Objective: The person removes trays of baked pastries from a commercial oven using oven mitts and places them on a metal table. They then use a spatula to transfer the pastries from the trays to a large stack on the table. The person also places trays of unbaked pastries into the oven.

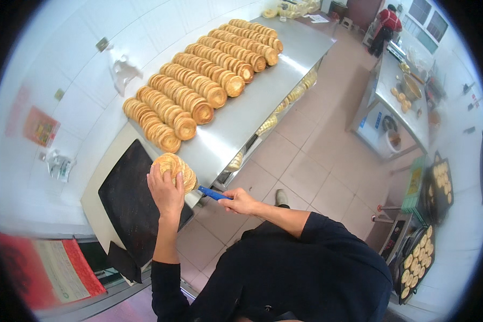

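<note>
My left hand lies with spread fingers on a stack of round, golden flatbreads. The blue handle of a tool is gripped by my right hand. That tool runs under or into the stack, and its working end is hidden by the breads. The stack is over the near end of a steel table, beside a black griddle plate. Long rows of similar flatbreads, standing on edge and leaning together, fill the table's wall side.
Bagged food sits on a shelf under the table. Across the tiled floor are another steel table with a bowl and griddles with small round breads. A person in red stands at the far end.
</note>
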`<control>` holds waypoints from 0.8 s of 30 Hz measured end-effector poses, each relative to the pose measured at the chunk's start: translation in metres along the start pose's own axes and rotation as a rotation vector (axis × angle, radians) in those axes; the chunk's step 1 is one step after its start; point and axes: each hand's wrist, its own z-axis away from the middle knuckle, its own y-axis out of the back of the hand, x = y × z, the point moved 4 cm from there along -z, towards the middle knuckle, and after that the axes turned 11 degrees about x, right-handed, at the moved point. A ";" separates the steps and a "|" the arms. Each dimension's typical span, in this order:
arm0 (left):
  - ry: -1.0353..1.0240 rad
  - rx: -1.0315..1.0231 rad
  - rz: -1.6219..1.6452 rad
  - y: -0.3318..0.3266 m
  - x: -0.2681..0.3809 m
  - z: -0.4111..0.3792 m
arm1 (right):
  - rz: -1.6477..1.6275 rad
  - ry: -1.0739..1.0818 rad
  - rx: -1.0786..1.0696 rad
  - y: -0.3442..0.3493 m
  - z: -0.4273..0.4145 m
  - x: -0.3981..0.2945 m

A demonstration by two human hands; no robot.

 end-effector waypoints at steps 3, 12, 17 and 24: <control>-0.035 -0.001 0.048 -0.032 0.069 -0.034 | -0.001 0.001 0.046 0.083 -0.001 -0.008; -0.082 -0.046 0.262 -0.154 0.280 -0.154 | 0.076 -0.046 0.216 0.351 -0.015 -0.047; -0.108 -0.068 0.383 -0.250 0.367 -0.228 | 0.041 -0.068 0.340 0.475 -0.054 -0.051; -0.156 -0.094 0.590 -0.394 0.479 -0.338 | 0.010 -0.104 0.495 0.638 -0.109 -0.096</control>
